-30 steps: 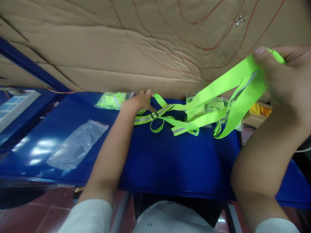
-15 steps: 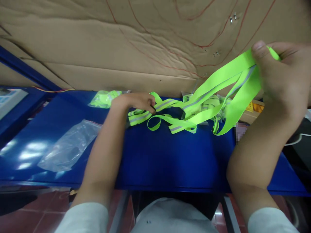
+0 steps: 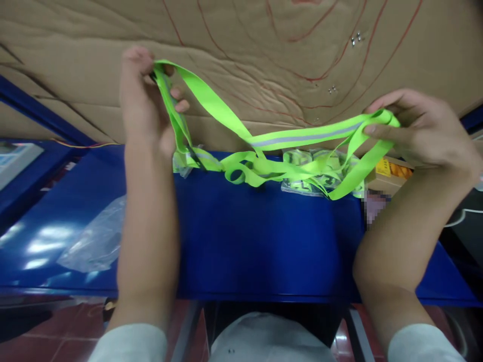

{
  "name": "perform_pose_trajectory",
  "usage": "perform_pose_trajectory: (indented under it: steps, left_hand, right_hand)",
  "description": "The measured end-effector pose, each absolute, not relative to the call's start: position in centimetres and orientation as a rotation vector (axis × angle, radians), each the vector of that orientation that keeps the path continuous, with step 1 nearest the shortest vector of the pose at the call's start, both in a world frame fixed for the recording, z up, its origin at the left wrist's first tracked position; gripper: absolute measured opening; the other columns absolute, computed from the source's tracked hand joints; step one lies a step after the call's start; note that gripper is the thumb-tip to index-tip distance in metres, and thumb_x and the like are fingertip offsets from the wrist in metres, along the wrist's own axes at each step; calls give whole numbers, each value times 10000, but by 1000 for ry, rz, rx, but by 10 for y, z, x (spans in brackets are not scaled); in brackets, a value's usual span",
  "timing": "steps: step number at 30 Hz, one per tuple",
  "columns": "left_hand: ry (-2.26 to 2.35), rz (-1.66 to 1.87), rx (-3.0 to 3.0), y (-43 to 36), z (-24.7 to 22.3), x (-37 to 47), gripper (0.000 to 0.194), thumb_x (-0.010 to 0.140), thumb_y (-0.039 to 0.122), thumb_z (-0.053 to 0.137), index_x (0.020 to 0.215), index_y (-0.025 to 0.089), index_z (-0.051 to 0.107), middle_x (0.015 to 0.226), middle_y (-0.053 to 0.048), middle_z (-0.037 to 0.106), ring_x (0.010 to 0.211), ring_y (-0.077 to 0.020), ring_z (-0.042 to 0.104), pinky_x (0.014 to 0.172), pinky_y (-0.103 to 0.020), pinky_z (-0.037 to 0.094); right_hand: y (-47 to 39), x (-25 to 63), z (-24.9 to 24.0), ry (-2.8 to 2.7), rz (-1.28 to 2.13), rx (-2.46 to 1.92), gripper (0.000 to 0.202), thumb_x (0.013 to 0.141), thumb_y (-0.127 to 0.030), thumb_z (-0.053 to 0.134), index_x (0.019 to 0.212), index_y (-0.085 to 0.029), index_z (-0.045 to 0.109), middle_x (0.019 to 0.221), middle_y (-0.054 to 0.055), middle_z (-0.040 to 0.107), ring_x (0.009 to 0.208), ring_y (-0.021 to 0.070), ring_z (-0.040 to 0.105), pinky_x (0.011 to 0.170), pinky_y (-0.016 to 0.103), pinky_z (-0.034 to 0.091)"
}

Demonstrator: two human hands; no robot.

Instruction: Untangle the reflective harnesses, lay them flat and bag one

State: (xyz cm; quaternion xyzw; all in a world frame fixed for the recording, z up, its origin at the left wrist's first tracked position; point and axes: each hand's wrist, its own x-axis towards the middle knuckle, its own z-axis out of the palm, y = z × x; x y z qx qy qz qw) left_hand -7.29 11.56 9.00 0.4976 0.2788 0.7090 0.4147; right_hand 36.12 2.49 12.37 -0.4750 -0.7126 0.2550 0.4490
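Observation:
A long neon-yellow reflective strap (image 3: pixel 309 137) with a grey stripe stretches between my two hands. My left hand (image 3: pixel 151 100) is raised on the left, its fingers closed on a looped part of the strap near a black fitting. On the right, my right hand (image 3: pixel 422 125) pinches another loop between thumb and fingers. Slack lengths of strap hang from both hands and curl down to the blue table (image 3: pixel 241 241). Behind them, clear bags of similar neon straps (image 3: pixel 302 186) lie against the back of the table.
An empty clear plastic bag (image 3: pixel 94 241) lies at the left, partly behind my left forearm. A cardboard box (image 3: pixel 385 181) with a yellow label stands at the right rear. Cardboard (image 3: pixel 94 85) with red curved lines rises behind the table.
My left hand has risen from the table and moved left, lifting part of the strap. My right hand has come down somewhat, still holding its loop.

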Motion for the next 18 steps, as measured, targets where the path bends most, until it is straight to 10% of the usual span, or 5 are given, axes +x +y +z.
perform_pose_trajectory:
  steps: [4,10,18]
  left_hand:
    - [583,1830,1260,110,93,-82,604,737,496,861,1056,263,403,1077,80,628,799,-64,559,543,-182,413]
    - [569,1796,1361,104,94,-69,345,973,383,585,1205,280,350,1388,50,583,949,-116,702,551,-205,471]
    - [656,1838,1416,109,97,-75,386,825,342,649,1109,246,407,1206,36,657,782,-111,669,554,-230,465]
  right_hand:
    - [26,358,124,-2013,808,-1413,352,785,-205,842,1116,-280,745,1094,47,780,984,204,709,760,320,573]
    - [35,354,117,-2161,992,-1649,743,708,-444,915,1395,-349,648,1391,57,706,989,235,713,647,292,571]
    - [18,345,134,-2135,949,-1596,518,814,-682,806,1147,-285,818,916,37,780,751,157,665,623,274,522]
